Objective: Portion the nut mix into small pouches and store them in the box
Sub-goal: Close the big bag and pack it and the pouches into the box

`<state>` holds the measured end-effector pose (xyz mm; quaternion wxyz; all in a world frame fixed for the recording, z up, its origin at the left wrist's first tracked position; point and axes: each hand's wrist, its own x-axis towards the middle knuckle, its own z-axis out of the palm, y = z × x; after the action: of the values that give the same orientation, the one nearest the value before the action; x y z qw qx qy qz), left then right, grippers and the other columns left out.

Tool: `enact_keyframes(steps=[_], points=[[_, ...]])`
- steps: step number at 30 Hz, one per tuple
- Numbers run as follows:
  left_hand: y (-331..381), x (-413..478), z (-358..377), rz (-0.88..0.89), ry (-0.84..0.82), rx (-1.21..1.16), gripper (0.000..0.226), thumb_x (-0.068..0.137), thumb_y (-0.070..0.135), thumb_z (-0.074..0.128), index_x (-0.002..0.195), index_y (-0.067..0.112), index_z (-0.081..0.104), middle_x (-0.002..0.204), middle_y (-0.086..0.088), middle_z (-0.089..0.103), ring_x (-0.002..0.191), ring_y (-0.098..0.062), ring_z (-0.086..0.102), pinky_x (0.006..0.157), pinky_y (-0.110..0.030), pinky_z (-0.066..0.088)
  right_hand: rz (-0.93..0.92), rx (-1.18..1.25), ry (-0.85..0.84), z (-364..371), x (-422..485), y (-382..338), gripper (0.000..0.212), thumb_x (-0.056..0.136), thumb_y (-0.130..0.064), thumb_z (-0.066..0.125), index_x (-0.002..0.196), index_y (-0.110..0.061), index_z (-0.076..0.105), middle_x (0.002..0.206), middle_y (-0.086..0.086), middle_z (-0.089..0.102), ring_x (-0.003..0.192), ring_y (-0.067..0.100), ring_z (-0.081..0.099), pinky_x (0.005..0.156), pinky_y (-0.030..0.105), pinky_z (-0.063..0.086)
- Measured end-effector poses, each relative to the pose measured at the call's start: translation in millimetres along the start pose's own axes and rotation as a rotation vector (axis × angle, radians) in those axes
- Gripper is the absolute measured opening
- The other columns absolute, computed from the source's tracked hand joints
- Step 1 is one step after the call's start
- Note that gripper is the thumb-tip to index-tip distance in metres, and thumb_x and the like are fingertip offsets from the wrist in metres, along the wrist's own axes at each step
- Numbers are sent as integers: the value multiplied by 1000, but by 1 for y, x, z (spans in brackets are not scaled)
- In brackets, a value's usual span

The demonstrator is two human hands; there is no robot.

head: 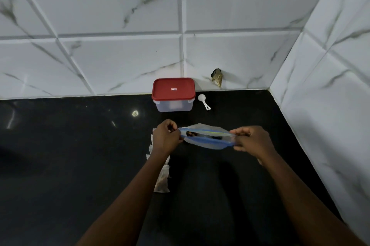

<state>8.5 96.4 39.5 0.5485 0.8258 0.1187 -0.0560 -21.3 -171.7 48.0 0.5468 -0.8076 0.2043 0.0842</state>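
Note:
A clear zip bag (206, 138) with a blue seal strip hangs over the black counter, its mouth partly apart with dark nut mix visible inside. My left hand (166, 137) pinches the bag's left end and my right hand (250, 138) pinches its right end. Several small clear pouches (161, 182) lie in a column under my left forearm, the nearest one holding some brown mix. The clear box with its red lid (173, 90) on stands behind the bag against the wall. A white scoop (203, 101) lies to the right of the box.
The black counter (70, 155) runs from the tiled back wall to a tiled side wall (330, 115) on the right. A dark chipped hole (216, 76) marks the back wall above the scoop.

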Motion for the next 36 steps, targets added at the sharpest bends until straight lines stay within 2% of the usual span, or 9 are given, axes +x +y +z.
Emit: enact_keyframes(steps=[4, 7, 12, 18, 20, 24, 27, 32, 36], points=[[5, 0, 2, 189, 50, 147, 21, 85, -3, 72, 78, 15, 62, 84, -3, 68, 79, -15, 71, 73, -31, 62, -297, -280, 322, 5, 6, -3, 15, 88, -2, 67, 92, -12, 78, 82, 2, 75, 69, 16, 74, 69, 39, 64], [11, 0, 4, 355, 61, 315, 25, 80, -4, 73, 75, 18, 63, 84, 1, 64, 77, -13, 65, 69, -33, 60, -385, -341, 424, 12, 9, -2, 11, 93, -8, 64, 87, -14, 70, 77, 1, 70, 67, 16, 71, 65, 41, 63], [19, 6, -2, 196, 113, 100, 23, 86, -2, 72, 80, 19, 65, 87, -1, 71, 83, -14, 71, 76, -31, 62, -166, 132, 240, 12, 11, -11, 15, 100, -8, 57, 97, -18, 68, 98, 9, 71, 80, 19, 75, 64, 31, 63], [10, 14, -22, 22, -1, -265, 12, 94, 3, 68, 100, 12, 74, 99, -11, 76, 95, -25, 75, 77, -29, 61, -24, 453, -79, -7, 10, -11, 23, 96, -5, 59, 115, -9, 70, 113, 17, 72, 101, 25, 73, 85, 35, 59], [7, 15, -25, 81, -15, -167, 20, 89, -2, 71, 100, 14, 74, 97, -6, 76, 94, -21, 75, 82, -31, 62, -87, 372, -115, -12, 7, -6, 31, 91, 3, 65, 118, -12, 70, 113, 12, 74, 104, 20, 73, 88, 33, 58], [8, 10, -18, 311, -106, 77, 36, 78, 5, 86, 107, 19, 71, 106, 8, 72, 95, -3, 69, 84, -15, 57, -179, 72, -43, -14, 4, -5, 30, 83, -2, 78, 105, -23, 75, 99, 0, 78, 93, 13, 75, 84, 33, 62], [16, 9, -10, 467, -185, 337, 48, 74, 20, 91, 117, 25, 70, 116, 10, 68, 105, -4, 64, 93, -22, 54, -213, -7, 3, -13, 3, -9, 21, 84, -13, 81, 96, -29, 74, 92, -1, 77, 86, 14, 75, 73, 27, 62], [26, 13, -11, 479, -276, 488, 23, 87, 11, 79, 109, 18, 77, 109, 4, 73, 97, -6, 67, 94, -32, 58, -224, -181, -25, -26, 5, -10, 22, 85, -21, 81, 107, -22, 77, 95, -3, 75, 89, 11, 72, 65, 20, 59], [27, 13, -9, 559, -245, 470, 16, 90, 7, 77, 105, 12, 80, 102, -3, 77, 85, -6, 68, 84, -20, 56, -298, -204, 77, -27, 9, -6, 10, 85, -17, 82, 94, -18, 79, 73, -1, 71, 74, 23, 73, 67, 35, 64]])
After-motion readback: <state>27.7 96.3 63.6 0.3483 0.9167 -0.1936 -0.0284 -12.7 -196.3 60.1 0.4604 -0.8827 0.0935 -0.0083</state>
